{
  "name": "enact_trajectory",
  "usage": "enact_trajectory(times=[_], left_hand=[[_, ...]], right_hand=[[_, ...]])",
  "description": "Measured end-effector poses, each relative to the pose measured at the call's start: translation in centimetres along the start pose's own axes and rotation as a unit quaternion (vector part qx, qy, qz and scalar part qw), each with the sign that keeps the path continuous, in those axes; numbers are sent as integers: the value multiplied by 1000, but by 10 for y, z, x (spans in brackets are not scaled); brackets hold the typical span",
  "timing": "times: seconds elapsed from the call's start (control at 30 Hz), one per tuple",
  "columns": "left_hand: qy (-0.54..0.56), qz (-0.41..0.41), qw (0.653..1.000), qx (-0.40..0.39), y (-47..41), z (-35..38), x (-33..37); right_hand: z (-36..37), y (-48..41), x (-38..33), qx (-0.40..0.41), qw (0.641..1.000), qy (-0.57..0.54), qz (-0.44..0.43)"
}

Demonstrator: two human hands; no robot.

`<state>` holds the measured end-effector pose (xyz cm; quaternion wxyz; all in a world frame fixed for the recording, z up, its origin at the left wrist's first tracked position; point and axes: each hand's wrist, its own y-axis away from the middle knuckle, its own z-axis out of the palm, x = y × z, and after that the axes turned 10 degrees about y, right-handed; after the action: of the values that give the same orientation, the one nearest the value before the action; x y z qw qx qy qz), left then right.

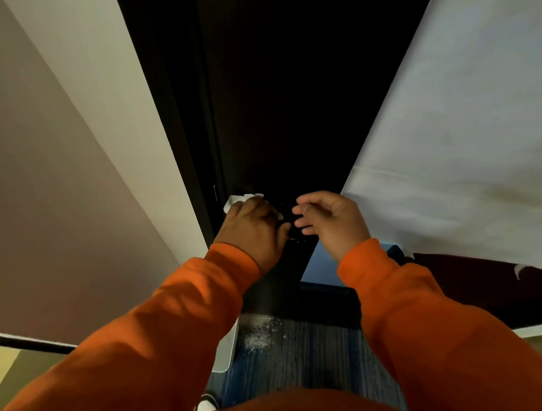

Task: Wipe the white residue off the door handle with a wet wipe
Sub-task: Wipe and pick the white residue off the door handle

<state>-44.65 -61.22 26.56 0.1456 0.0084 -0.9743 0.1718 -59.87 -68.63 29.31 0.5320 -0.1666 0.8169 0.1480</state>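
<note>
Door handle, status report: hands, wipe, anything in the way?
Left hand grips crumpled white wet wipe against dark door. Right hand empty, alongside. Dark handle between hands, residue unreadable. Nothing blocking.

Ahead of you, 12 o'clock: dark door [286, 90]. 9 o'clock: beige wall [50, 174]. 2 o'clock: white sheet [467, 125], creased, faintly stained. 6 o'clock, below you: blue striped carpet [323, 357], white powder [260, 336] scattered on it, just beside pale round-cornered panel [224, 355]. 4 o'clock, near centre: blue surface [316, 266].
</note>
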Motion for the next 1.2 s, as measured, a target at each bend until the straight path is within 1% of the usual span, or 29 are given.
enact_trajectory(times=[0.03,0.07,0.1,0.17,0.23,0.33,0.37,0.4,0.43,0.5,0.57,0.63,0.73,0.8,0.83,0.9,1.0,1.07,1.13,1.2], left_hand=[[56,3,997,55,2,0,-7],[110,-13,988,110,4,1,-15],[154,-51,975,151,8,0,-21],[224,-154,941,201,16,-5,-22],[310,-231,895,224,22,-9,-15],[466,-315,794,230,31,-18,-11],[493,-335,768,233,34,-21,-12],[506,-342,757,230,36,-23,-13],[515,-330,759,223,38,-28,-14],[530,-276,778,193,39,-39,-12],[530,-220,803,163,39,-44,-11],[525,-205,814,141,37,-44,-13],[519,-246,807,134,37,-39,-19],[506,-296,794,158,38,-35,-24],[488,-322,794,165,38,-33,-27],[449,-358,805,151,39,-31,-33],[443,-363,813,101,41,-25,-37],[449,-362,813,84,42,-19,-39],[448,-364,813,75,42,-14,-41],[453,-365,811,70,41,-11,-43]], right_hand=[[1,1,-1,-3,1000,3,-3],[2,2,-1,-6,1000,5,-6],[4,2,-1,-10,1000,6,-8],[11,4,-3,-12,1000,16,-12],[18,6,-7,-5,999,33,-22],[31,13,-17,-30,997,61,-31],[36,15,-20,-46,996,67,-31],[40,16,-22,-64,995,71,-28],[45,17,-25,-79,994,71,-22],[52,18,-28,-98,993,64,-26],[56,18,-29,-93,993,53,-46],[54,18,-29,-76,996,34,-42],[45,16,-27,-36,999,23,-9],[35,12,-26,22,1000,6,13],[32,10,-25,53,998,6,14],[29,4,-23,104,994,41,-7],[32,2,-19,167,978,111,-55],[36,2,-17,178,969,152,-80],[41,1,-16,158,966,183,-93],[47,-2,-15,137,963,214,-90]])
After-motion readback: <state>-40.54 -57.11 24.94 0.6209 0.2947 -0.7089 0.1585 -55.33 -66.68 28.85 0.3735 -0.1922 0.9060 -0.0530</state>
